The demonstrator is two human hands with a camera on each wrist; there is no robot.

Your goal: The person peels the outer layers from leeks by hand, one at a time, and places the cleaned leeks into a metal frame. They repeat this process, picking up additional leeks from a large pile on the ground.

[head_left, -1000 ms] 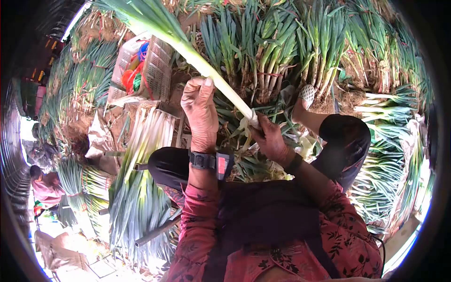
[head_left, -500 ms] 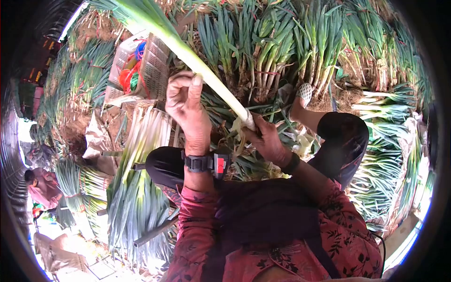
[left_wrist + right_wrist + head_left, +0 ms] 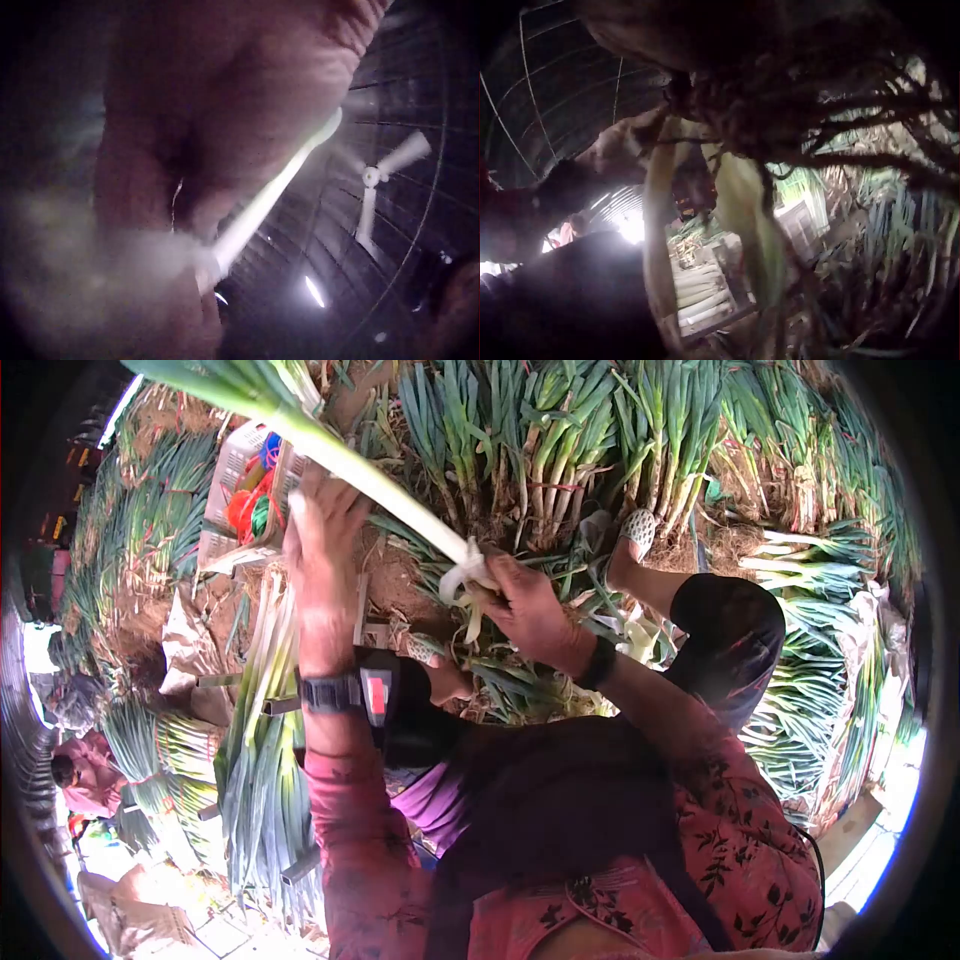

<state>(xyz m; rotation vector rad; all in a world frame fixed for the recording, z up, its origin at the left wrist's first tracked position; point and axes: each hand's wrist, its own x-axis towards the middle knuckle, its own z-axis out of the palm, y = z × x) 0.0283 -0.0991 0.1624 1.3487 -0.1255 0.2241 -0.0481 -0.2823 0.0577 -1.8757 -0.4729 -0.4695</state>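
One long leek [image 3: 395, 495] runs slantwise across the head view, green leaves at upper left and white root end toward the middle. My right hand [image 3: 535, 615] grips it by the root end. Loose pale peel [image 3: 463, 573] hangs there, also seen as strips of peel [image 3: 739, 206] in the right wrist view, behind dark stringy roots [image 3: 847, 146]. My left hand [image 3: 325, 525], blurred, has its fingers extended up at the underside of the stalk, near the leaves. In the left wrist view the white stalk [image 3: 259, 206] passes behind the hand.
Left of me, trimmed leeks [image 3: 262, 730] lie on a metal-barred rack. Beyond it stands a plastic crate [image 3: 225, 485] with coloured twine. Upright leek bundles [image 3: 560, 450] line the far side; more leeks [image 3: 800, 660] are piled right. Another person [image 3: 90, 775] is at far left.
My left hand has moved left and up along the stalk, its fingers straightening from a curl. My right hand has shifted up and left with the leek, and loose peel now dangles at the root end.
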